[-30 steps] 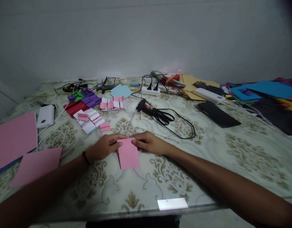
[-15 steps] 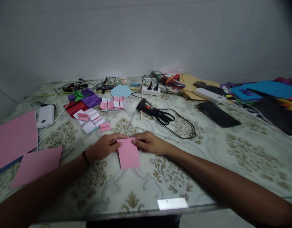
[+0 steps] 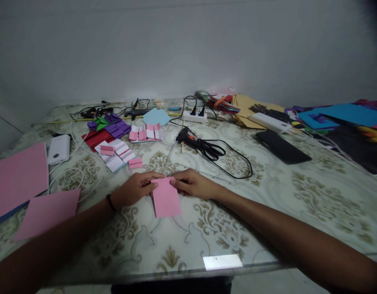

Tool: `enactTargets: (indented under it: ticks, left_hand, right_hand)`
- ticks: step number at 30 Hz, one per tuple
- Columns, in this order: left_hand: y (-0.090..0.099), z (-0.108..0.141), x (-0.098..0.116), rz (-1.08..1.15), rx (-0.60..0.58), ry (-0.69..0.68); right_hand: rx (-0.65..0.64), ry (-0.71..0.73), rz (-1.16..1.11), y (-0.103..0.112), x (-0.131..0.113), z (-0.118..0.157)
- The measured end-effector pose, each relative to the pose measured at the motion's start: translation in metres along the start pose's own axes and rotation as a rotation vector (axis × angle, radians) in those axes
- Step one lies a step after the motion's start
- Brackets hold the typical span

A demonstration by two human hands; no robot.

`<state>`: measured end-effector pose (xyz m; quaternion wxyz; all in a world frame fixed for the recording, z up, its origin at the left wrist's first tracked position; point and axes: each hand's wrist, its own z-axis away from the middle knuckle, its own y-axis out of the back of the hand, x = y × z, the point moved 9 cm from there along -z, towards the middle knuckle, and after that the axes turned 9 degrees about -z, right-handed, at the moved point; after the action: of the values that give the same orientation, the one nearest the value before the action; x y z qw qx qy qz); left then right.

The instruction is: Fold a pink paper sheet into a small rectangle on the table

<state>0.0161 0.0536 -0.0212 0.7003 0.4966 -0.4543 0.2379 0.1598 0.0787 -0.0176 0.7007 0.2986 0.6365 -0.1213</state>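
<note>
A small pink paper [image 3: 166, 200] is held by its top edge near the middle of the table. My left hand [image 3: 133, 190] pinches its upper left corner, thumb on the front face and fingers behind. At the upper right corner, my right hand [image 3: 192, 184] grips the same paper, thumb in front. The fingers behind the paper are partly hidden. Larger pink sheets [image 3: 18, 179] and another pink piece [image 3: 49, 214] lie to the left. Folded pink and white papers [image 3: 116, 154] rest beyond my left hand.
Beyond my hands lies a black glue gun [image 3: 186, 136] with a coiled cord. A white power strip [image 3: 194, 116] stands behind it. A black phone [image 3: 282, 147] is at right, a white power bank [image 3: 59, 149] at left, with a loose white cable.
</note>
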Motion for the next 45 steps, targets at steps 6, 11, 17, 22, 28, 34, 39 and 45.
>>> enactTargets:
  ticks: [6, 11, 17, 22, 28, 34, 39, 45]
  left_hand:
    - [0.0004, -0.0001, -0.0005, 0.010, 0.003, 0.008]
    - [0.0004, 0.0001, -0.0019, 0.009, 0.006, 0.006]
    - [0.0007, 0.0000, -0.0002, 0.009, 0.002, -0.018]
    - [0.0007, 0.0005, 0.0023, 0.015, -0.001, -0.012]
    - [0.0003, 0.0004, 0.0029, 0.020, -0.003, -0.005]
    - [0.0010, 0.0000, 0.0025, -0.003, 0.010, -0.011]
    - [0.0004, 0.0004, 0.0021, -0.024, 0.006, -0.004]
    - [-0.0003, 0.0001, 0.0073, -0.070, -0.002, -0.020]
  right_hand:
    - [0.002, 0.013, -0.001, 0.0001, 0.0014, -0.0010]
    - [0.001, 0.029, 0.005, 0.0001, -0.0006, -0.0006]
    - [-0.002, 0.009, -0.001, 0.0000, 0.0000, -0.0004]
    - [0.001, 0.013, 0.007, 0.0004, 0.0005, -0.0007]
    - [0.003, 0.023, 0.015, 0.0000, -0.0009, 0.0001]
    - [0.002, 0.017, 0.019, 0.0001, 0.0002, -0.0004]
    - [0.005, 0.001, 0.015, 0.0002, 0.0012, -0.0005]
    - [0.012, 0.019, 0.022, 0.0008, -0.0006, -0.0010]
